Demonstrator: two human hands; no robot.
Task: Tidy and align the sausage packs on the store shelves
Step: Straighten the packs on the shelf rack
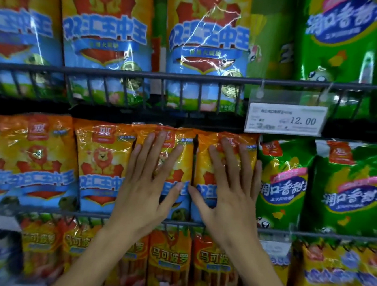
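A white paper price tag reading 12.00 (285, 119) hangs in a clear plastic holder from the dark metal wire shelf rail (120, 74).

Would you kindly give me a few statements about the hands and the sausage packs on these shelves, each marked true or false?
1. Both hands lie flat with straight fingers on orange packs on the middle shelf. True: the left hand presses one orange pack and the right hand presses the neighbouring orange pack.
2. The right hand is holding a green pack. False: the green pack stands untouched just right of that hand.
3. The price tag reads 12.00. True.
4. The price tag hangs below the lowest shelf. False: it hangs from the wire rail of the top shelf.
5. The left hand grips the wire rail. False: it rests on a pack.
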